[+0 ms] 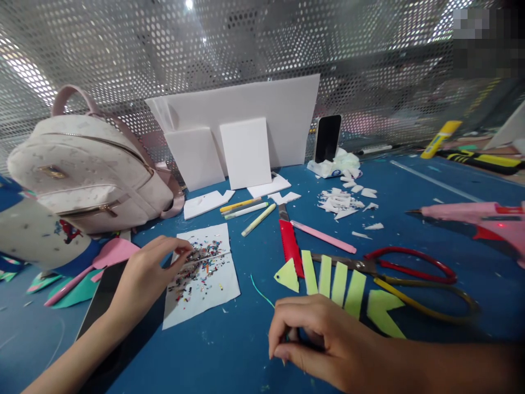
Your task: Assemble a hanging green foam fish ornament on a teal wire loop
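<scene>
My left hand (150, 268) hovers at the left side of a white paper sheet (200, 309), thumb and forefinger drawn together over a scatter of small multicoloured beads (200, 271). Whatever may be between those fingertips is too small to make out. Closer to me, my right hand (320, 339) is curled with its fingertips pinched. A thin teal thread (261, 291) leads across the blue table to this hand, and a teal bit shows between its fingers. Just beyond the right hand lie light green strips (325, 273) and a green triangular piece with a hole (288, 275), laid out like a fish skeleton.
Scissors (418, 265), a red utility knife (290, 246) and several markers (322, 237) lie ahead. A pink glue gun (471, 213) is at right. White scraps (340, 202), a propped phone (327, 138), white boards (246, 153) and a backpack (94, 169) stand farther back.
</scene>
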`<state>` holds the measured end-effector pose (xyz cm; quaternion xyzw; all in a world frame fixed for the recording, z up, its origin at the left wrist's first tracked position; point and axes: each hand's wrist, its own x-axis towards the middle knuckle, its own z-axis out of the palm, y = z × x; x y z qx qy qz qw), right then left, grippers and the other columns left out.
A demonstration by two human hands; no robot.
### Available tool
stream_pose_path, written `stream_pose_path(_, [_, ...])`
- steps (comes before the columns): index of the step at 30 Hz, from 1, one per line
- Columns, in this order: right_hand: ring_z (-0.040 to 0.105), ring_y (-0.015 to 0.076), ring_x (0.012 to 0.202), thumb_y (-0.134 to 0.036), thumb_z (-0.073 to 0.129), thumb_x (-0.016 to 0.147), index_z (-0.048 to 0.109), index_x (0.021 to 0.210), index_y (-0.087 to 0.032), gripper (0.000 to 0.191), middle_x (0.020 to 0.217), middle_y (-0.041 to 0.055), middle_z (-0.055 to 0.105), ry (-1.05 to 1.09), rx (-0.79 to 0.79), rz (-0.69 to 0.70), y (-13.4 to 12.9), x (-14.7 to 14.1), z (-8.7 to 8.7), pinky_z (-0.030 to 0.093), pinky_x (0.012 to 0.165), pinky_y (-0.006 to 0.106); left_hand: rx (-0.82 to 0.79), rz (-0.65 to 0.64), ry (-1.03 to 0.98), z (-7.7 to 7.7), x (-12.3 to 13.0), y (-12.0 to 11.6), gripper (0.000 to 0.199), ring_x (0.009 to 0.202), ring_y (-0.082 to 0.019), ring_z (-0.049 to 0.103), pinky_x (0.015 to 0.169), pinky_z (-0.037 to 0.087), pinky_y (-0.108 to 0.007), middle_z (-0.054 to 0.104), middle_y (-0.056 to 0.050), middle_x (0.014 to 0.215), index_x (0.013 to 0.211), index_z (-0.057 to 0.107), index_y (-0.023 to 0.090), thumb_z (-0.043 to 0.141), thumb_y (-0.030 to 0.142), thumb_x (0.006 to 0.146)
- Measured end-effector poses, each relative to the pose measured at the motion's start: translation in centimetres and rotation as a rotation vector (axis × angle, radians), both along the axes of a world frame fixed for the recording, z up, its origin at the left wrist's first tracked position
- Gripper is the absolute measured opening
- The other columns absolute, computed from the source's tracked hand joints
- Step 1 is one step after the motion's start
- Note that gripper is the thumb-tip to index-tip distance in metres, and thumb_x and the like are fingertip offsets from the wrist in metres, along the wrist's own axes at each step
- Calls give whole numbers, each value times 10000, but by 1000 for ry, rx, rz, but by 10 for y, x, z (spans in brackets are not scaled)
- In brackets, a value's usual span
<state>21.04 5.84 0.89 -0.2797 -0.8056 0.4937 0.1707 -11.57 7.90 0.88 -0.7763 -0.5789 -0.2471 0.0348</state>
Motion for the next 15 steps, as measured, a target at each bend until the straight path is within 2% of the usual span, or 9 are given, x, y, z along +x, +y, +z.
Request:
stream_pose_path(11, [534,73,670,-194,651,904,702,868,-173,65,813,-19,659,11,-10,-2,1,1,-3,378,586,177,37,-50,-95,-2,3,-2,83,847,-178,650,752,493,-288,695,-3,903,985,662,234,632,234,908])
stream_pose_path(15, [517,70,644,-187,645,895,702,864,-169,67,802,-17,651,11,-26,-22,-1,1,0,374,570,175,36,-69,-146,1,11,-7,71,857,-172,653,763,493,-284,703,7,912,974,666,249,660,242,903])
